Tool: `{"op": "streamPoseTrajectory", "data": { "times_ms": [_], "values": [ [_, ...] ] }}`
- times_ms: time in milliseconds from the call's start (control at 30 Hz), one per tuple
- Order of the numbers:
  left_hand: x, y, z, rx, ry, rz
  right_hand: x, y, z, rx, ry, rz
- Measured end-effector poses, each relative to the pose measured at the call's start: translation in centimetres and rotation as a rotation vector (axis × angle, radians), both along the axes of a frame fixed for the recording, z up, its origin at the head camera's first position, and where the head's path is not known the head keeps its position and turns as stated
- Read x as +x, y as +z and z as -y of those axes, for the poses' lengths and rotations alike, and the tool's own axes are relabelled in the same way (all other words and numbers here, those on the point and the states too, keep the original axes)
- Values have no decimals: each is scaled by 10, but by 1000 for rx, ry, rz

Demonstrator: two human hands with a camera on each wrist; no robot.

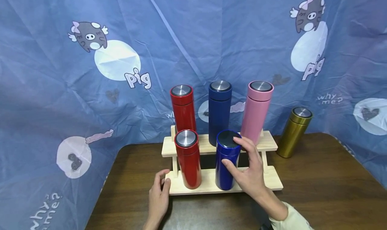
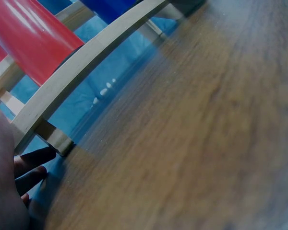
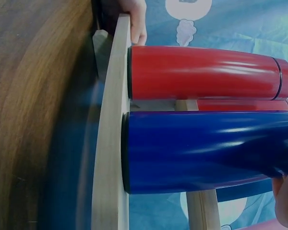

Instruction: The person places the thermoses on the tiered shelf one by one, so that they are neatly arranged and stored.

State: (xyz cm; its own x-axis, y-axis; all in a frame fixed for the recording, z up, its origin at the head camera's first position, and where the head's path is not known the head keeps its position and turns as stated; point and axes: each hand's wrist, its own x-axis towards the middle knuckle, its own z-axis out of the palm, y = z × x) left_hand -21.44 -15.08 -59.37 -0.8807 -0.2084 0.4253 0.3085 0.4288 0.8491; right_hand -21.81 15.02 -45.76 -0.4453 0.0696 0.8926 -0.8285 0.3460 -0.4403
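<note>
In the head view, my right hand [image 1: 251, 173] holds the upper part of a glossy blue thermos bottle [image 1: 225, 173] with a dark lid, thumb on its near side and a fingertip at the lid's edge. That bottle stands upright on the lower step of a two-tier wooden rack [image 1: 208, 188]. My left hand [image 1: 158, 198] grips the left end of this step, with fingers [image 2: 36, 160] reaching below the board in the left wrist view. Between the hands a red thermos bottle [image 1: 189, 166] with a silver lid stands on the same step.
On the upper step stand another red bottle [image 1: 183, 112], a navy bottle [image 1: 219, 115] and a pink bottle [image 1: 256, 115]. A gold bottle [image 1: 293, 134] is on the brown wooden table [image 1: 314, 186], right of the rack. Blue printed cloth [image 1: 193, 38] hangs behind.
</note>
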Motion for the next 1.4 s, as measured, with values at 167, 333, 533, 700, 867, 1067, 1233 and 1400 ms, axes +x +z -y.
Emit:
{"op": "streamPoseTrajectory", "data": {
  "times_ms": [167, 333, 533, 700, 867, 1067, 1233, 1400],
  "values": [
    [5, 15, -2, 40, -4, 110, 2, -2, -2, 19, -11, 21],
    [6, 19, -3, 36, -3, 188, 4, -3, -3, 35, -27, 59],
    [5, 14, -3, 17, 3, 124, 5, -3, -4, 48, -24, 57],
    [4, 10, -3, -6, 12, 89, 5, -2, -5, 51, -26, 65],
    [5, 13, -3, 28, 3, 104, 5, -3, -6, 67, -37, 42],
    [1, 3, -1, 8, 6, 26, 7, -1, -9, 91, -55, 37],
    [-3, -2, 1, -4, 26, 64, 8, 0, -13, 109, -50, 69],
    [3, 9, -1, 15, 7, 73, 5, 3, -19, 121, -32, 22]
  ]
}}
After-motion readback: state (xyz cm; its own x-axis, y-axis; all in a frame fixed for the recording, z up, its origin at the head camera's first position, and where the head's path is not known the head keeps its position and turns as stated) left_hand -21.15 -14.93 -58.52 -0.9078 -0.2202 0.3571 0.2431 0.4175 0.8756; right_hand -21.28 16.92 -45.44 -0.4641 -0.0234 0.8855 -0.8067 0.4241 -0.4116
